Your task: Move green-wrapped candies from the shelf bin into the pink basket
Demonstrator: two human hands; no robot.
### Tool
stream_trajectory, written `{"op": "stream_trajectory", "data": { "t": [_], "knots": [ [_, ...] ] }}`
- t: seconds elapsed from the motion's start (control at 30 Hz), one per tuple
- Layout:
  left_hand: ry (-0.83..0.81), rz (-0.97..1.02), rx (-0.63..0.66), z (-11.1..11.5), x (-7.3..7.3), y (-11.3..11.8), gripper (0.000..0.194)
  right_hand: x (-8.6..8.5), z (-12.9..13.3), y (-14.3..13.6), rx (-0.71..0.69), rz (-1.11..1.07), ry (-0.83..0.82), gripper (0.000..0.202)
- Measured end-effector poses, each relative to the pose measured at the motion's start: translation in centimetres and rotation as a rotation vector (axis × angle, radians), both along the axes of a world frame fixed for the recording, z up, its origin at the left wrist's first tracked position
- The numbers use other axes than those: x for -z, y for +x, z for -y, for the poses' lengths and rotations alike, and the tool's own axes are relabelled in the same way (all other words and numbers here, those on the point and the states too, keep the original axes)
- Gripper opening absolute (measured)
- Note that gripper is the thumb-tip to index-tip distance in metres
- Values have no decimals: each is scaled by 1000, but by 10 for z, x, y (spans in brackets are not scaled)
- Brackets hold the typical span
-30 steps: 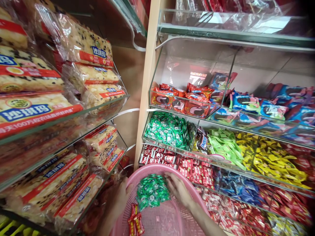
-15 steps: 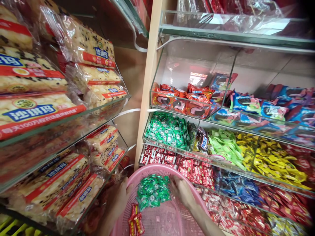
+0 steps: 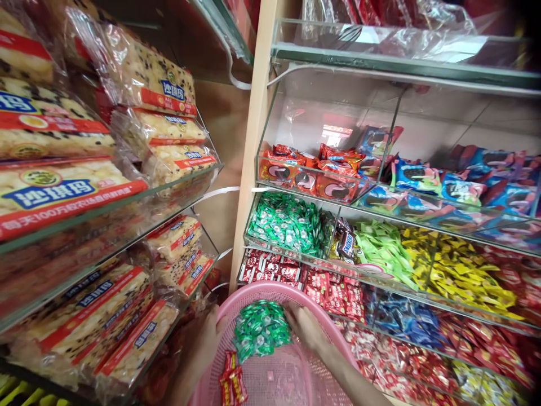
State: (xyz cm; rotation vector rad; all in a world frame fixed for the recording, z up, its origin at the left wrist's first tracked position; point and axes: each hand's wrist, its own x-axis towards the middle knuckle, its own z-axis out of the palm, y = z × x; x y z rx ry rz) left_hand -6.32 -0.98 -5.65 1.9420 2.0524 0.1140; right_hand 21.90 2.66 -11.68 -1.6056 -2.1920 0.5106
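A pink mesh basket (image 3: 270,291) is at the bottom centre. My left hand (image 3: 210,327) is closed on its left rim. Inside the basket lies a heap of green-wrapped candies (image 3: 262,330), with a few red and yellow packets (image 3: 232,380) below it on the left. My right hand (image 3: 303,326) reaches over the basket's right side, its fingers at the right edge of the green heap. Those fingers are bent and partly hidden, so whether they hold a candy cannot be made out.
Clear bins hold green candies (image 3: 285,223), light green packets (image 3: 384,251), yellow packets (image 3: 460,270) and blue packets (image 3: 403,318) on the right. Wrapped pastries (image 3: 76,192) fill glass shelves at the left. A wooden post (image 3: 251,129) stands between the shelf units.
My right hand has moved slightly left, closer against the green candies. The shelves on the right have shifted slightly left in view. My left hand stays on the rim.
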Motion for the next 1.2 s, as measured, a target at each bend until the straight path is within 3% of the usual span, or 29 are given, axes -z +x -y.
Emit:
{"op": "stream_trajectory", "data": {
  "t": [0.2,0.37,0.63,0.87,1.03,1.2],
  "knots": [
    [2,-11,8,-1,3,-1,42,1,-2,2,51,50,38,24],
    [-5,-1,-21,0,-1,0,40,-8,3,3,75,13,88,29],
    [5,-28,-7,1,-2,1,40,-37,-9,-10,-61,41,83,29],
    [-6,-34,-23,1,3,1,40,-36,-26,-35,-99,106,76,22],
    [10,-31,-22,1,1,1,40,-39,-18,-19,-95,48,84,25],
    [-5,-18,-24,1,3,1,38,-39,-7,1,-223,23,0,26]
  ]
}}
